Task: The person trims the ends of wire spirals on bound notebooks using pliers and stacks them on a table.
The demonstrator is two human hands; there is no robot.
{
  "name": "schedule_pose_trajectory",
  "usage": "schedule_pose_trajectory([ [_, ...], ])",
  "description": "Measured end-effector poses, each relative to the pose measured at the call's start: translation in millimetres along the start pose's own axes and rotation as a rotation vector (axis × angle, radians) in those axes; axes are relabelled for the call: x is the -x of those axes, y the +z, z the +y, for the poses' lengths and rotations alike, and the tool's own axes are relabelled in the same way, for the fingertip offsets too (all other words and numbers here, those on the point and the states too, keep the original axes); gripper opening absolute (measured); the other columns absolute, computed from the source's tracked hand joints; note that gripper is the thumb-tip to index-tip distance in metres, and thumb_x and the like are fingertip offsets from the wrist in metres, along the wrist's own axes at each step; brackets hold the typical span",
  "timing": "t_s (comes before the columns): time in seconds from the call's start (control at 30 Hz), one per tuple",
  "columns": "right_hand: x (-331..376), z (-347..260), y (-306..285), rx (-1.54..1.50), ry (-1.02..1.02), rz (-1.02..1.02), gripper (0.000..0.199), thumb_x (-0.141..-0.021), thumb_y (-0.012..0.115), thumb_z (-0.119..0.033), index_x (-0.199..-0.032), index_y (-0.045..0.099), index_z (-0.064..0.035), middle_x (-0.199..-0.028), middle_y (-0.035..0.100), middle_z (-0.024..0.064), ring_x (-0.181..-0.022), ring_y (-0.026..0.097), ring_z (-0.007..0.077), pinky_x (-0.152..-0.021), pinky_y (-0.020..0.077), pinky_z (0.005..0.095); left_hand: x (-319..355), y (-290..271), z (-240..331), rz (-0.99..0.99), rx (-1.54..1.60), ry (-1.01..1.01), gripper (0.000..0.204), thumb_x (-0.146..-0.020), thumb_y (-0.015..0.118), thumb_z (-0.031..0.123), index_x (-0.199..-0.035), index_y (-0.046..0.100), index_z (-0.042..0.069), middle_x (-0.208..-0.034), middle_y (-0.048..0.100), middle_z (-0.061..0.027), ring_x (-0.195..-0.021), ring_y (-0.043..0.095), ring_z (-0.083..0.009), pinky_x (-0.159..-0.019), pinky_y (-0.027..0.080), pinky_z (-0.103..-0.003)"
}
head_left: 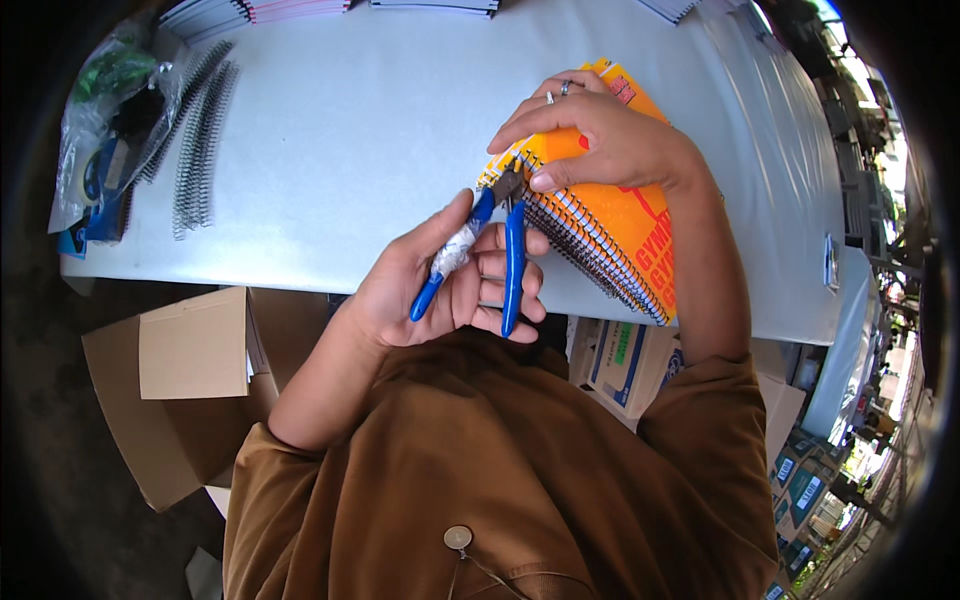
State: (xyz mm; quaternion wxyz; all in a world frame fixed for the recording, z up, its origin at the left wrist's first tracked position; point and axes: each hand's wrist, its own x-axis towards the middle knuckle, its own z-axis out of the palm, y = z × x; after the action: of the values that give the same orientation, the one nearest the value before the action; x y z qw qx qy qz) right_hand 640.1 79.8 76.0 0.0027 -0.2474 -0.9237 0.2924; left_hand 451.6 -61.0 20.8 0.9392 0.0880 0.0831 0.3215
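Several loose black spiral binding coils (200,140) lie at the far left of the pale table (350,130), just beside a clear plastic bag (105,110) of odds and ends at the table's left end. Below that end, near the person, an open cardboard box (190,370) stands on the floor. Toward the middle, the left hand (440,280) is curled about a pair of blue-handled pliers (490,250): thumb along one handle, which has a pale wrapping round it, fingers hooked round the other, the handles spread apart. The pliers' dark nose points away from the person and meets the end of the wire spine at the near left corner of an orange spiral-bound notebook (620,220). That notebook tops a small stack lying slantwise at the near edge of the table, right of centre. The right hand (600,135) rests on the notebook's cover, fingers loosely bent and pressing down, the thumb tip right by the pliers' nose; it grips nothing. More stacked booklets (250,12) line the far edge. At the right, under the table, sit printed cartons (625,360).
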Motion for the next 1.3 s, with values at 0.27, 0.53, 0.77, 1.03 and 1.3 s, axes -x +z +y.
schedule_pose_trajectory([
  [0.27,0,-12,5,0.107,0.115,0.052,0.045,-0.062,0.073,-0.035,-0.103,0.066,-0.0175,-0.104,0.062,0.0003,-0.108,0.045,0.0199,-0.103,0.0178,0.0375,-2,27,-5,0.896,-1.601,0.162,0.052,-0.093,0.040,0.047,-0.100,0.048,-0.005,-0.066,0.053,-0.0189,-0.074,0.060,-0.0280,-0.064,0.042,-0.042],
  [0.53,-5,-14,11,0.227,0.069,0.025,0.047,-0.060,0.068,-0.040,-0.101,0.067,-0.0167,-0.099,0.061,0.0066,-0.105,0.049,0.0228,-0.101,0.0220,0.0357,14,-6,-7,0.091,-0.097,0.045,0.063,-0.094,0.025,0.052,-0.120,0.048,-0.001,-0.096,0.059,-0.0151,-0.092,0.060,-0.0272,-0.085,0.048,-0.041],
  [0.77,-6,-15,10,0.181,0.076,-0.011,0.044,-0.062,0.067,-0.038,-0.102,0.066,-0.0174,-0.099,0.061,0.0064,-0.105,0.049,0.0211,-0.102,0.0208,0.0354,16,-16,-2,0.130,-0.047,0.027,0.063,-0.094,0.024,0.054,-0.112,0.052,0.000,-0.079,0.055,-0.0085,-0.068,0.057,-0.0197,-0.064,0.052,-0.037],
  [1.03,-9,-29,18,0.372,0.116,0.047,0.037,-0.063,0.071,-0.029,-0.096,0.065,-0.0140,-0.092,0.061,0.0031,-0.094,0.051,0.0225,-0.099,0.0271,0.0367,11,-10,-14,0.604,-0.996,0.211,0.047,-0.093,0.040,0.046,-0.108,0.054,0.004,-0.081,0.057,-0.0057,-0.069,0.056,-0.0147,-0.065,0.046,-0.031],
  [1.3,-12,-27,19,0.382,0.096,0.012,0.036,-0.062,0.068,-0.026,-0.095,0.064,-0.0125,-0.092,0.061,0.0036,-0.091,0.051,0.0235,-0.097,0.0297,0.0384,19,-26,-13,0.136,-0.050,0.080,0.064,-0.094,0.024,0.054,-0.116,0.050,0.000,-0.090,0.059,-0.0121,-0.085,0.063,-0.0252,-0.076,0.053,-0.043],
])
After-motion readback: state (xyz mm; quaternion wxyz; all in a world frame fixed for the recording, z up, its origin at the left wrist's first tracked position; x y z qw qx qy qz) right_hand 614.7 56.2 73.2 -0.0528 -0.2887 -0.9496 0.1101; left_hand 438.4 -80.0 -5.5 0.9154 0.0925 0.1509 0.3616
